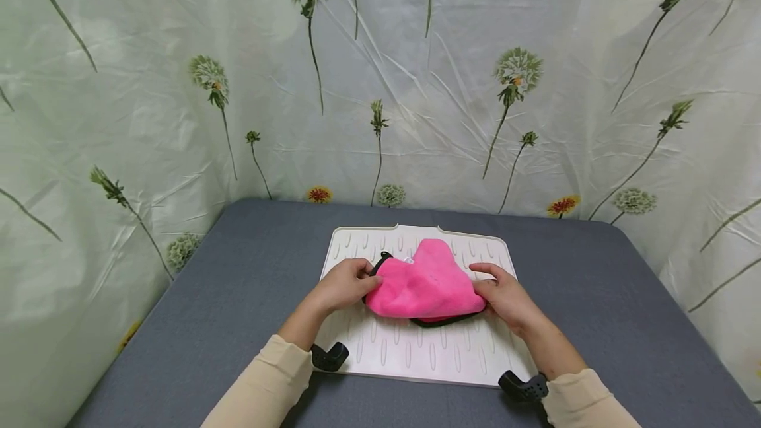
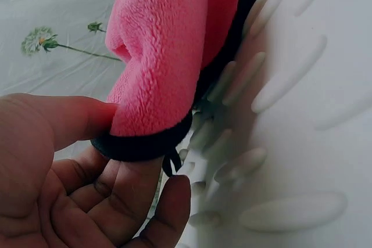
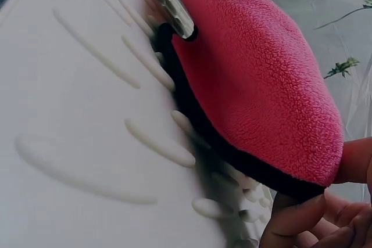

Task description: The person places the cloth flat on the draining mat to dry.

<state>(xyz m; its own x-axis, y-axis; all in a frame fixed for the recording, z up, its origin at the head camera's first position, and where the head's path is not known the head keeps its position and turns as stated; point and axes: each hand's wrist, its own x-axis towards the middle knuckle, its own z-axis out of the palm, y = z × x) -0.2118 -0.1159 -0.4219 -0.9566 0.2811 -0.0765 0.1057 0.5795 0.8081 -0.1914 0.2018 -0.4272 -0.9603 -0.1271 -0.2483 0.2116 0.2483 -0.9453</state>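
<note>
A pink plush cleaning cloth (image 1: 425, 286) with black edging is bunched up over a white ribbed draining board (image 1: 392, 355). At its left end my left hand (image 1: 345, 286) pinches the black-trimmed edge between thumb and fingers. A small black hanging loop (image 2: 172, 162) dangles there in the left wrist view. My right hand (image 1: 507, 299) pinches the opposite corner, thumb on the pink side and fingers at the trim. A shiny metal piece with a rounded end (image 3: 177, 13) pokes out at the cloth's fold in the right wrist view; its other part is hidden.
The board lies on a dark grey-blue tabletop (image 1: 261, 269). Behind it hangs a pale curtain (image 1: 416, 150) printed with dandelions and flowers. Black wrist mounts (image 1: 330, 356) stick out beside both forearms, over the board's front edge.
</note>
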